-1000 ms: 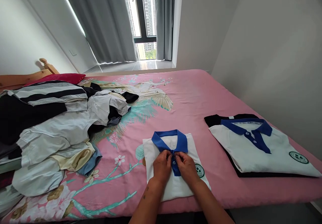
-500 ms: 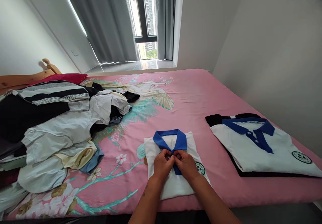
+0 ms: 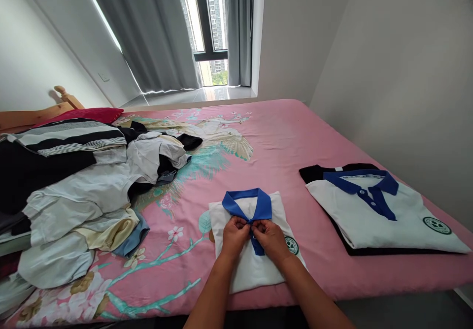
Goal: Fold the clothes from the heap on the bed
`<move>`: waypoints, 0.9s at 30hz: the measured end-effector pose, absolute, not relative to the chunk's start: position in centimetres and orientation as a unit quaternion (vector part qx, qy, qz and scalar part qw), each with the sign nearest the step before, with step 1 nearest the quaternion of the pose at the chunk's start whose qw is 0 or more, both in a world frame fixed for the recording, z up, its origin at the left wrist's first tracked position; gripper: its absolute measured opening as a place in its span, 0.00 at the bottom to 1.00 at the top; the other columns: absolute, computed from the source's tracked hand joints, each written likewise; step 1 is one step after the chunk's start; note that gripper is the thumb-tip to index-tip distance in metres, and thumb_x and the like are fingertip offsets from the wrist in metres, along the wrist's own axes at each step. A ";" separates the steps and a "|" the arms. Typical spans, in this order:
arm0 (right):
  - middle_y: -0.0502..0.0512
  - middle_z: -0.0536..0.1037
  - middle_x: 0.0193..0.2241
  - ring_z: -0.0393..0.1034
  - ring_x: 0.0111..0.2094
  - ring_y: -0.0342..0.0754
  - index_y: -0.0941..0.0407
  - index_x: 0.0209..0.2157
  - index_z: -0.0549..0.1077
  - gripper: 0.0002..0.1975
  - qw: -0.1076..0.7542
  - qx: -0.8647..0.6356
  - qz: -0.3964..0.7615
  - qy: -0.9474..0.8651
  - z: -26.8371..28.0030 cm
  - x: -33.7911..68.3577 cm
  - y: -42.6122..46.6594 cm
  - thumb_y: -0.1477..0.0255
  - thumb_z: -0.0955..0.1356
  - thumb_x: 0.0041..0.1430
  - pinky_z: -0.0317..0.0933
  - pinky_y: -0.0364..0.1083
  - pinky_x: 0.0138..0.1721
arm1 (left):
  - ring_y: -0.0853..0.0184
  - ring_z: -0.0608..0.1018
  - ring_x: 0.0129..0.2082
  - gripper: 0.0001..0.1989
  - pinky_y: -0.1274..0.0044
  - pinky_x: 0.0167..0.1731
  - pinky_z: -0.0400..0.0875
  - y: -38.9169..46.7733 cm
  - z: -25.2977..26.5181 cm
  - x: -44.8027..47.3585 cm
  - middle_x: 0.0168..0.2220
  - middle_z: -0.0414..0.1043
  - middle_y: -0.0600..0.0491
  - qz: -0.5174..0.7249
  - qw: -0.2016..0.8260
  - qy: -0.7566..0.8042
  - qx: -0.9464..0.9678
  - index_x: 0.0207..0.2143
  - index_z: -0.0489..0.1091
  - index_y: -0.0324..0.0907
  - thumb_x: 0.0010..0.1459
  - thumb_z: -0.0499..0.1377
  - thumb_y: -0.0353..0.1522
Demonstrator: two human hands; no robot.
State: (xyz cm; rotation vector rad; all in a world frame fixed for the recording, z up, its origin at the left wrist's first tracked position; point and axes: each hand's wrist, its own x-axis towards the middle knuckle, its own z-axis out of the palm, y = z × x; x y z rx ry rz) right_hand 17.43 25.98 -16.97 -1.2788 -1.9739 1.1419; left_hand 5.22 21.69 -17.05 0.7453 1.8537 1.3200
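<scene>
A small folded white polo shirt (image 3: 258, 270) with a blue collar (image 3: 247, 204) and a round green badge lies on the pink bed near its front edge. My left hand (image 3: 234, 236) and my right hand (image 3: 269, 238) meet at the top of the shirt's blue button placket, just under the collar. Both hands pinch the fabric there with fingertips touching. The buttons under my fingers are hidden.
To the right lie two folded shirts, a white polo with blue collar (image 3: 384, 215) on top of a black one (image 3: 318, 172). A heap of unfolded clothes (image 3: 81, 191) covers the bed's left side. The pink floral bedsheet (image 3: 281, 142) reaches a grey wall at right, with a curtained window (image 3: 207, 28) beyond.
My hands have crept a little up the placket toward the collar. The view has shifted slightly; the shirts and the heap have not moved.
</scene>
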 end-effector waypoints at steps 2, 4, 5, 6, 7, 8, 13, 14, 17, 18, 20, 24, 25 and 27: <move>0.47 0.72 0.19 0.65 0.22 0.43 0.54 0.28 0.73 0.07 0.261 -0.476 0.411 -0.732 -17.0 17.4 25.8 0.68 0.64 0.53 0.52 0.41 0.25 | 0.72 0.72 0.16 0.07 0.81 0.18 0.66 21.8 -17.1 5.2 0.17 0.68 0.60 0.514 0.378 0.716 0.283 0.25 0.63 0.42 0.41 0.59 0.29; 0.47 0.72 0.19 0.64 0.23 0.43 0.54 0.28 0.72 0.07 0.264 -0.480 0.398 -0.736 -16.9 17.3 25.6 0.68 0.64 0.53 0.52 0.41 0.26 | 0.72 0.72 0.16 0.08 0.82 0.17 0.65 21.9 -17.2 5.2 0.16 0.67 0.61 0.517 0.379 0.717 0.274 0.24 0.63 0.42 0.40 0.60 0.28; 0.47 0.72 0.20 0.64 0.23 0.43 0.54 0.29 0.72 0.07 0.265 -0.481 0.392 -0.738 -17.0 17.3 25.5 0.68 0.64 0.53 0.52 0.41 0.26 | 0.73 0.71 0.15 0.08 0.82 0.17 0.64 22.0 -17.3 5.1 0.16 0.67 0.61 0.519 0.380 0.717 0.268 0.24 0.63 0.42 0.39 0.60 0.27; 0.48 0.72 0.20 0.64 0.23 0.43 0.54 0.29 0.73 0.07 0.265 -0.482 0.388 -0.740 -17.0 17.3 25.4 0.68 0.64 0.53 0.52 0.41 0.27 | 0.73 0.71 0.15 0.08 0.82 0.17 0.64 22.0 -17.3 5.1 0.16 0.66 0.62 0.520 0.381 0.718 0.263 0.23 0.63 0.42 0.39 0.60 0.27; 0.48 0.72 0.21 0.64 0.24 0.44 0.54 0.29 0.73 0.07 0.265 -0.482 0.385 -0.741 -17.0 17.3 25.3 0.68 0.63 0.53 0.52 0.42 0.27 | 0.73 0.70 0.14 0.08 0.82 0.16 0.63 22.1 -17.4 5.1 0.15 0.65 0.62 0.522 0.383 0.717 0.258 0.23 0.63 0.43 0.39 0.60 0.27; 0.48 0.72 0.21 0.65 0.24 0.44 0.53 0.30 0.73 0.07 0.265 -0.481 0.386 -0.741 -17.0 17.3 25.3 0.68 0.63 0.53 0.52 0.42 0.27 | 0.74 0.70 0.14 0.08 0.82 0.16 0.63 22.1 -17.5 5.1 0.14 0.64 0.63 0.523 0.385 0.717 0.254 0.22 0.62 0.43 0.39 0.60 0.27; 0.49 0.74 0.21 0.66 0.24 0.44 0.54 0.30 0.74 0.10 0.256 -0.485 0.418 -0.724 -17.2 17.4 25.7 0.64 0.64 0.53 0.53 0.41 0.27 | 0.75 0.66 0.12 0.08 0.83 0.15 0.60 22.3 -17.6 5.0 0.13 0.61 0.64 0.533 0.400 0.706 0.239 0.21 0.61 0.43 0.38 0.58 0.25; 0.49 0.74 0.21 0.66 0.23 0.44 0.54 0.29 0.74 0.12 0.254 -0.486 0.427 -0.719 -17.3 17.4 25.9 0.62 0.64 0.54 0.53 0.41 0.26 | 0.76 0.66 0.12 0.08 0.83 0.15 0.60 22.3 -17.5 5.0 0.13 0.61 0.65 0.535 0.404 0.703 0.237 0.21 0.60 0.43 0.38 0.58 0.25; 0.50 0.74 0.19 0.65 0.21 0.44 0.56 0.26 0.74 0.15 0.249 -0.486 0.448 -0.708 -17.4 17.3 26.3 0.60 0.63 0.54 0.53 0.41 0.23 | 0.75 0.66 0.13 0.09 0.83 0.15 0.61 22.3 -16.9 5.0 0.13 0.62 0.64 0.535 0.419 0.697 0.229 0.21 0.60 0.43 0.37 0.58 0.25; 0.50 0.73 0.18 0.65 0.20 0.44 0.56 0.25 0.73 0.15 0.250 -0.487 0.451 -0.705 -17.4 17.3 26.3 0.60 0.63 0.54 0.52 0.41 0.23 | 0.75 0.67 0.13 0.09 0.83 0.15 0.60 22.2 -16.7 5.0 0.14 0.63 0.63 0.533 0.425 0.696 0.226 0.22 0.60 0.43 0.37 0.59 0.25; 0.50 0.73 0.18 0.65 0.20 0.44 0.56 0.26 0.74 0.14 0.255 -0.491 0.452 -0.700 -17.4 17.2 26.3 0.61 0.63 0.53 0.52 0.41 0.22 | 0.73 0.70 0.14 0.09 0.82 0.14 0.60 22.3 -16.4 5.0 0.15 0.65 0.62 0.526 0.438 0.696 0.220 0.22 0.61 0.42 0.37 0.60 0.26; 0.49 0.72 0.18 0.63 0.21 0.43 0.55 0.28 0.74 0.11 0.267 -0.502 0.447 -0.691 -17.4 17.4 25.9 0.62 0.65 0.51 0.51 0.41 0.23 | 0.72 0.69 0.12 0.10 0.82 0.12 0.59 22.4 -16.5 5.0 0.14 0.63 0.62 0.521 0.442 0.697 0.218 0.22 0.60 0.42 0.37 0.60 0.26; 0.48 0.71 0.18 0.62 0.20 0.42 0.55 0.28 0.74 0.11 0.267 -0.502 0.452 -0.687 -17.4 17.4 25.9 0.63 0.65 0.51 0.51 0.40 0.23 | 0.73 0.68 0.11 0.10 0.82 0.12 0.59 22.5 -16.7 5.0 0.13 0.62 0.63 0.523 0.438 0.697 0.221 0.21 0.59 0.43 0.37 0.59 0.26; 0.48 0.70 0.17 0.61 0.19 0.42 0.56 0.26 0.73 0.11 0.261 -0.499 0.472 -0.678 -17.5 17.3 26.0 0.63 0.65 0.50 0.51 0.40 0.22 | 0.75 0.66 0.11 0.10 0.82 0.13 0.60 22.5 -17.1 5.0 0.13 0.61 0.64 0.525 0.428 0.698 0.232 0.21 0.58 0.43 0.37 0.59 0.26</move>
